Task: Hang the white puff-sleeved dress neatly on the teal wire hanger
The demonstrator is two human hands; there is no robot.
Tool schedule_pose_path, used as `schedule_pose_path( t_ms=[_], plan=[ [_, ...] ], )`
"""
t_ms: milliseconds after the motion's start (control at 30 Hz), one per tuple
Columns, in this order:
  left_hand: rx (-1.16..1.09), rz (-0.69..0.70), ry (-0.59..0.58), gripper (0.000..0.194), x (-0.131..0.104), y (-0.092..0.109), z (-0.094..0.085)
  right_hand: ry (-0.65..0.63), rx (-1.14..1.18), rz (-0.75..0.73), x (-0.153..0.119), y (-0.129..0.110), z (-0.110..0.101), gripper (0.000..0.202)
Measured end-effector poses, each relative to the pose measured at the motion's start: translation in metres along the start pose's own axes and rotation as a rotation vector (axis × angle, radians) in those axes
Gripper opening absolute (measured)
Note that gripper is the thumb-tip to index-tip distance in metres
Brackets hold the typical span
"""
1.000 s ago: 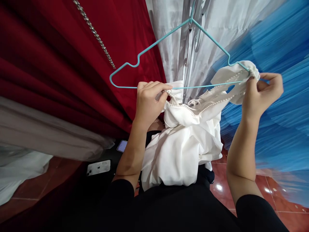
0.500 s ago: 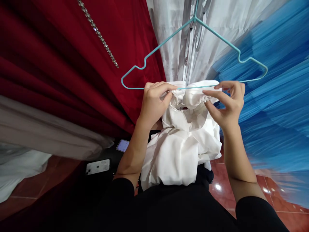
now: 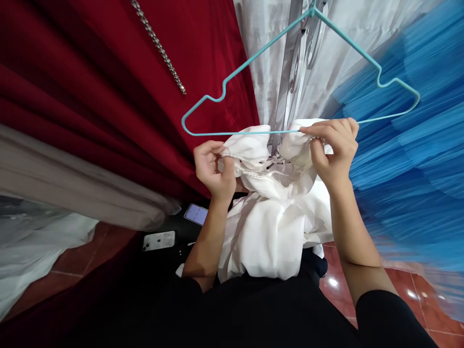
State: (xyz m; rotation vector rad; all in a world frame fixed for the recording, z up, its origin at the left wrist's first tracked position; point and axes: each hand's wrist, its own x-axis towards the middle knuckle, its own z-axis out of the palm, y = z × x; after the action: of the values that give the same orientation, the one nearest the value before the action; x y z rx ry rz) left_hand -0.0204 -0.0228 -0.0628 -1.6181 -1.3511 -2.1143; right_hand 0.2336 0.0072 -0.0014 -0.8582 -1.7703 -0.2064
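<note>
A white dress (image 3: 266,232) with a pearl-beaded neckline lies bunched over my lap, its upper part raised toward a light-blue hanger (image 3: 246,133). My left hand (image 3: 216,169) pinches the left side of the dress's beaded edge, just below the hanger's bottom bar and apart from it. My right hand (image 3: 333,147) is closed around the right part of that bar, its thumb and fingers also at the beaded edge on the right. White fabric passes behind the bar. The hanger's hook runs out of view at the top.
A red dress (image 3: 217,58) with a rhinestone strip (image 3: 159,46) hangs at left, beside a greyish drape (image 3: 90,179). Blue tulle (image 3: 406,159) hangs at right, white cloth (image 3: 266,53) behind. Two phones, one white-backed (image 3: 158,240), one with lit screen (image 3: 196,214), lie on a dark surface.
My left hand has moved left and down, off the hanger bar, drawing the beaded edge outward. The right hand has closed on the bar. In view, the hanger sits higher and further right.
</note>
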Motion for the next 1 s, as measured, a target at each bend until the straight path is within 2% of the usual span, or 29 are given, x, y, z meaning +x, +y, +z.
schedule_pose_path(
  t_ms=[67, 133, 167, 233, 300, 367, 433, 500, 567, 667, 733, 800, 833, 933, 1000],
  plan=[
    [0.021, -0.130, 0.070, 0.018, 0.002, -0.024, -0.009, -0.019, -0.041, 0.010, 0.002, 0.001, -0.003, 0.032],
    [0.051, -0.201, 0.140, 0.010, 0.014, -0.048, -0.018, -0.046, -0.060, 0.030, 0.002, 0.002, -0.006, 0.032],
    [0.050, -0.205, 0.160, 0.008, 0.023, -0.058, -0.021, -0.059, -0.058, 0.039, 0.001, 0.003, -0.007, 0.031],
    [0.002, -0.121, 0.234, 0.012, 0.048, -0.069, -0.027, -0.077, -0.039, 0.047, 0.000, 0.004, -0.008, 0.031],
    [-0.075, 0.004, 0.215, 0.020, 0.079, -0.068, -0.028, -0.080, -0.020, 0.045, -0.002, 0.005, -0.008, 0.031],
    [-0.198, 0.162, 0.259, 0.022, 0.111, -0.060, -0.023, -0.085, -0.011, 0.049, -0.003, 0.005, -0.008, 0.031],
    [-0.285, 0.238, 0.193, 0.022, 0.137, -0.048, -0.014, -0.088, 0.000, 0.055, -0.004, 0.004, -0.007, 0.032],
    [-0.283, 0.214, 0.080, 0.029, 0.153, -0.036, 0.000, -0.093, 0.000, 0.061, -0.004, 0.003, -0.008, 0.033],
    [-0.194, 0.096, -0.036, 0.038, 0.158, -0.026, 0.015, -0.099, -0.011, 0.054, -0.004, 0.002, -0.009, 0.033],
    [-0.045, -0.053, -0.196, 0.044, 0.152, -0.012, 0.035, -0.074, -0.020, 0.004, -0.001, 0.001, -0.012, 0.029],
    [-0.067, 0.015, -0.227, 0.052, 0.147, -0.006, 0.042, -0.035, -0.020, -0.030, 0.001, 0.001, -0.013, 0.027],
    [-0.207, 0.186, -0.175, 0.059, 0.143, -0.001, 0.044, -0.029, -0.022, -0.037, 0.002, 0.001, -0.014, 0.027],
    [-0.307, 0.267, -0.139, 0.056, 0.141, 0.002, 0.044, -0.044, -0.024, -0.028, 0.001, 0.000, -0.014, 0.027],
    [-0.493, 0.368, -0.110, 0.027, 0.132, 0.017, 0.039, -0.094, -0.044, 0.005, -0.001, 0.000, -0.012, 0.028],
    [-0.445, 0.327, -0.176, 0.015, 0.120, 0.036, 0.034, -0.079, -0.046, -0.005, -0.002, -0.001, -0.012, 0.028]
  ],
)
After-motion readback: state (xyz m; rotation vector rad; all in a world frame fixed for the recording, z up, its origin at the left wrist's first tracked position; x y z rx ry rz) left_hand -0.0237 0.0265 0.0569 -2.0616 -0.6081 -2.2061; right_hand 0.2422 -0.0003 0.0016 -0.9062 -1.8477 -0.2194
